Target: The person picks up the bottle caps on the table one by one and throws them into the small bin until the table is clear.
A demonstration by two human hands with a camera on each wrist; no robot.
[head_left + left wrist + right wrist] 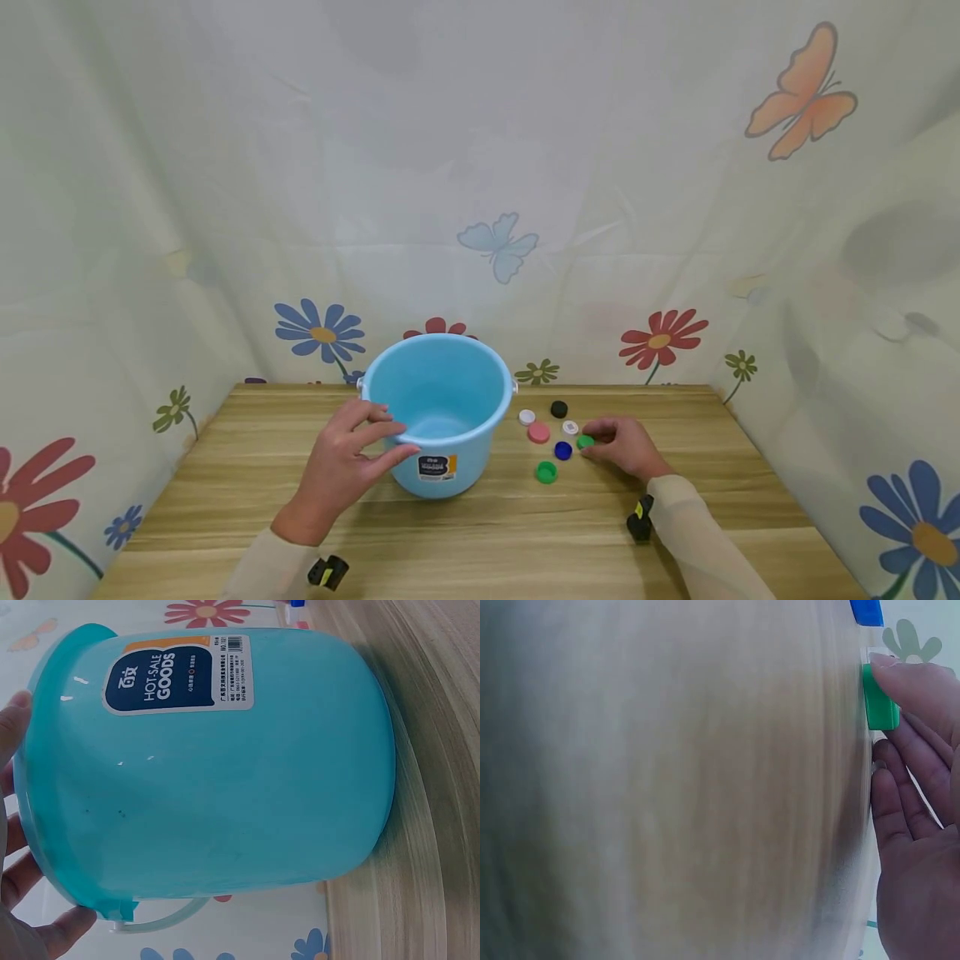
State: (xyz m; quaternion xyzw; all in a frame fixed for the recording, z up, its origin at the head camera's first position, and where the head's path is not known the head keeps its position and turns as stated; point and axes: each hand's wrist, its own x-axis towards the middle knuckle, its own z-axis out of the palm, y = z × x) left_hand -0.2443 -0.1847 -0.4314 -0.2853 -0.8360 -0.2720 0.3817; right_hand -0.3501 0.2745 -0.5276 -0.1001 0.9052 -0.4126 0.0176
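Note:
A light blue bucket (442,454) stands upright on the wooden table, a printed label on its side. My left hand (348,458) holds the bucket's near-left rim, thumb outside and fingers over the edge. The left wrist view shows the bucket's wall (247,780) up close, with fingertips (71,922) at the rim. To the right of the bucket, my right hand (621,446) pinches a green bottle cap (586,442) at the tabletop. The right wrist view has this green cap (881,699) between thumb and fingers, low against the wood.
Near the right hand lie a blue cap (563,451), another green cap (547,472), a pink cap (538,432), a black cap (558,409) and two white caps, one (527,417) close to the bucket. A flowered curtain (570,275) hangs behind the table (517,550).

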